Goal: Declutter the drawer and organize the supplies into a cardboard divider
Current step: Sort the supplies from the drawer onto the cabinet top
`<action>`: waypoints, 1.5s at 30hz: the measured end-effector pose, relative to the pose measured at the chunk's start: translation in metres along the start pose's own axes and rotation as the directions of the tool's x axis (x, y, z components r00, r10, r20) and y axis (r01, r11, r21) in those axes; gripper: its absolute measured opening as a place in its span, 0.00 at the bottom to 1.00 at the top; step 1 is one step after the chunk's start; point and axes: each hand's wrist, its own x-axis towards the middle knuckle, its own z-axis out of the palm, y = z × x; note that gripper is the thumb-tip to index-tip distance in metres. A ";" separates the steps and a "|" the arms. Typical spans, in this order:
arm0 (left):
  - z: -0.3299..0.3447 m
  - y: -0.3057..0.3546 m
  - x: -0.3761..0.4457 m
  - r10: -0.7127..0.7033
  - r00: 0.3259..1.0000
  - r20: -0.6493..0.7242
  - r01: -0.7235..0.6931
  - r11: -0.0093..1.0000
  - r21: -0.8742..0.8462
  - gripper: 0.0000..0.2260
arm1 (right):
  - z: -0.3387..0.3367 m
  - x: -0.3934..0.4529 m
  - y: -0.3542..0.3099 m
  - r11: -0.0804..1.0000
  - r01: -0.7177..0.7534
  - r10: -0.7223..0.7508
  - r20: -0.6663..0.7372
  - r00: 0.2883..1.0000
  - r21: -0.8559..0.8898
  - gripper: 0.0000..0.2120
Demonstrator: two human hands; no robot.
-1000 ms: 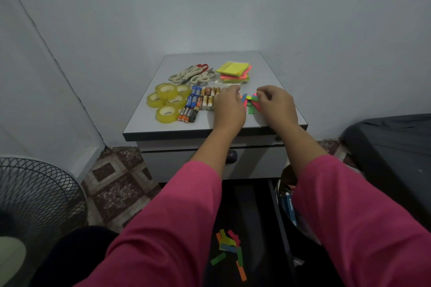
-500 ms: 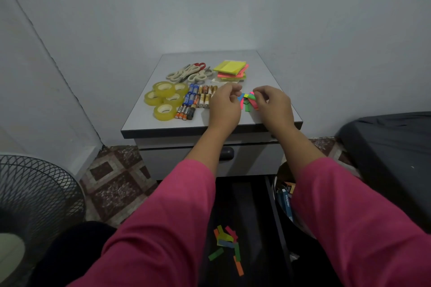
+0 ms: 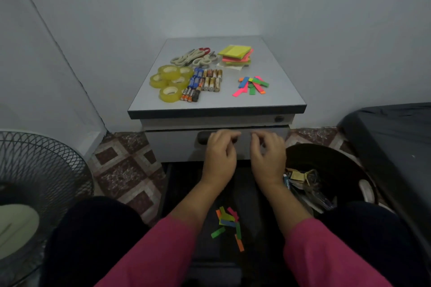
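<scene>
Both hands, left (image 3: pixel 218 158) and right (image 3: pixel 268 158), hang loosely curled and empty above the drawer (image 3: pixel 184 193), where thin paper tabs (image 3: pixel 229 223) could slip a careless pinch.

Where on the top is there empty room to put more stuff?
Bare patches: the front strip of the cabinet top, the gap between the batteries and the paper strips, and the back left corner. Crowded: tape rolls, scissors, sticky notes.
</scene>
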 end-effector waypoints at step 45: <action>0.023 -0.097 -0.152 -0.669 0.487 0.561 0.217 0.715 0.664 0.25 | 0.036 -0.132 0.075 0.750 0.021 0.606 0.700 0.379 -0.661 0.14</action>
